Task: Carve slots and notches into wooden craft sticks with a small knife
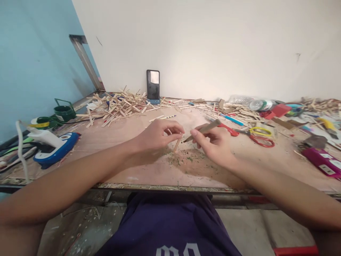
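Note:
My left hand [164, 134] pinches the upper end of a short, thin wooden stick [176, 145] between thumb and fingertips. The stick slants down toward the tabletop [144, 174]; whether its lower end touches is hard to tell. In my right hand [214, 142] is a tan, pen-like tool [206, 128] with a dark pointed tip, gripped between thumb and fingers. Its tip points left, toward the stick, with a small gap between them. Beneath both hands lie scattered green and brown crumbs [183, 160]. A striped pencil-like stick [169, 117] rests just behind my left hand.
A phone [153, 85] stands upright against the white wall. Piles of wooden sticks [122, 105] lie at the back. Rightward are red-and-yellow-handled scissors [262, 139], a blue pen [231, 119] and a magenta box [323, 161]. A blue power strip [57, 149] with cables sits left.

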A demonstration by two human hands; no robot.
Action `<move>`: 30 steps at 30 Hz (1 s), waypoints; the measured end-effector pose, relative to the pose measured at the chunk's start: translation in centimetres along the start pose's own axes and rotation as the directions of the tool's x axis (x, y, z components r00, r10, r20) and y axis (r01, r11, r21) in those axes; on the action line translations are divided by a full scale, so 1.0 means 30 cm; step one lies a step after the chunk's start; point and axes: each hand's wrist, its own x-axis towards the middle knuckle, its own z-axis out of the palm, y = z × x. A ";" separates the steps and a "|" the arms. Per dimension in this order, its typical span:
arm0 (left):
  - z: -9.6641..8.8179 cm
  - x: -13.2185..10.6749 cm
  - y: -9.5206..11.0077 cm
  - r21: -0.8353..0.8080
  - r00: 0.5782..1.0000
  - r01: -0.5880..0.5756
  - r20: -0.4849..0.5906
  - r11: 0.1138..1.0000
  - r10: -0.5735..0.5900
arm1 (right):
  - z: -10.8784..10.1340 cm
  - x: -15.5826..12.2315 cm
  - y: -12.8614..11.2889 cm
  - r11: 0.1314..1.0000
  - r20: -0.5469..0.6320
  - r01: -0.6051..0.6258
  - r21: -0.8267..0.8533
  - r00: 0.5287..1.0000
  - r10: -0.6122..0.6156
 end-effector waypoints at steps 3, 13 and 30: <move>0.018 -0.007 -0.016 0.029 0.991 -0.036 0.133 0.999 0.032 | -0.021 0.004 -0.004 1.000 -0.205 0.012 0.012 0.979 -0.009; 0.038 -0.014 -0.048 0.274 0.914 -0.215 0.395 0.937 0.094 | -0.024 0.029 0.003 0.998 -0.230 -0.028 0.050 0.973 0.038; 0.019 -0.006 -0.086 0.403 0.902 -0.281 0.422 0.871 0.095 | -0.009 0.045 0.030 0.987 0.025 -0.163 0.016 0.986 0.162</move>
